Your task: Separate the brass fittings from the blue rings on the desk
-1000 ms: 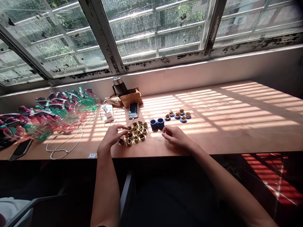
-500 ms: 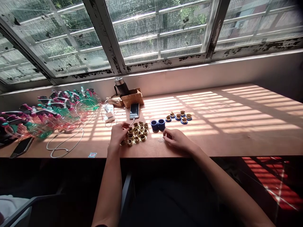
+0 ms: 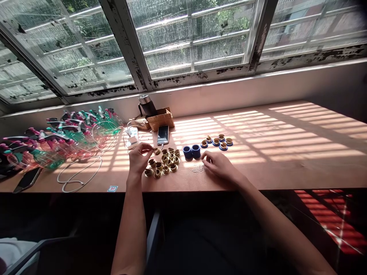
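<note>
The left hand (image 3: 139, 158) is held raised over the bench (image 3: 272, 168), with the thumb and index finger brought close together. A single brass cup (image 3: 156, 151) is seen just beside these fingers, but it cannot be told whether it is really gripped. The right hand (image 3: 219, 166) is kept half open, with its curved fingers lowered toward the bench, and nothing is seen to be held by it. A small tangle of thin wire hooks (image 3: 197, 169) lies just beside it.

A loose cluster of brass cups (image 3: 168, 162) is placed between the two hands, and no ring is seen on these cups. Farther to the right, a group of about six brass cups seated on blue rings (image 3: 216, 142) is set apart. Two short stacks of blue rings (image 3: 191, 151) stand between this group and the cluster.

As far as can be judged, only the smaller part of the brass cups is already joined with rings, while the greater part is left without them. Beyond the hands, a smartphone (image 3: 163, 135) and a cardboard box (image 3: 160, 120) are placed on the bench, and a heap of pink and green plastic pieces (image 3: 65, 139) is lying at the left.
</note>
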Tool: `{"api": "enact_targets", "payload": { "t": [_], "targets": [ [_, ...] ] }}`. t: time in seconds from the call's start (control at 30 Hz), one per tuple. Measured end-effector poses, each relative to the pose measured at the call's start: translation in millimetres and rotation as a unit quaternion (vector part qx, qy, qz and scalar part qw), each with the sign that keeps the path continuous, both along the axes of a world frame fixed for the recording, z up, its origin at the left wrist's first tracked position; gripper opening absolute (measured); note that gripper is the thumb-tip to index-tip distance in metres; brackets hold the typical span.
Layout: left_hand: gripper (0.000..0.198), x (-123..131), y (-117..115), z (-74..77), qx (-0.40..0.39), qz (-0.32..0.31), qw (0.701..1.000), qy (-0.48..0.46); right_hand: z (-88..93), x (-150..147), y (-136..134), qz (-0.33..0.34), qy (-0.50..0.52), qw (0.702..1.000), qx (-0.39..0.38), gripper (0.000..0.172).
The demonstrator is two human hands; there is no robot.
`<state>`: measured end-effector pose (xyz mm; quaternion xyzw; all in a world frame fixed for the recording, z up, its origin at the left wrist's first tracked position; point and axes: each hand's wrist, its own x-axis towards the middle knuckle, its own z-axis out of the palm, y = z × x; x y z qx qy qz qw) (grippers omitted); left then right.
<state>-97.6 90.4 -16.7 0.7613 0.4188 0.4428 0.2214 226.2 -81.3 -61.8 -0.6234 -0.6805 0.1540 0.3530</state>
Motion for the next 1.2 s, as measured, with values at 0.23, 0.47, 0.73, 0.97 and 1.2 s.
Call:
{"api": "enact_targets", "payload": {
  "t": [0.23,0.47,0.73,0.97,1.2],
  "targets": [
    [0.031,-6.4,0.0,1.7,-0.037,0.011,0.999,-0.009,-2.3,50.0,0.4,-0.244,-0.157,0.957,0.001,0.043],
    [0.016,-2.9,11.4,-14.4,-0.009,0.028,0.999,0.022,-16.7,60.1,0.2,-0.255,-0.192,0.946,-0.061,0.059],
    [0.012,-2.5,18.7,-23.5,-0.09,0.036,0.985,0.143,-16.1,60.7,6.2,-0.261,-0.185,0.944,-0.076,0.036],
    [0.034,1.5,13.7,-24.3,-0.088,-0.003,0.98,0.177,-18.7,59.6,5.5,-0.254,-0.178,0.949,-0.053,0.043],
    [0.035,18.6,9.0,-30.3,-0.028,-0.065,0.979,0.19,-20.3,55.8,4.2,-0.218,-0.193,0.955,-0.054,0.05]
  ]
}}
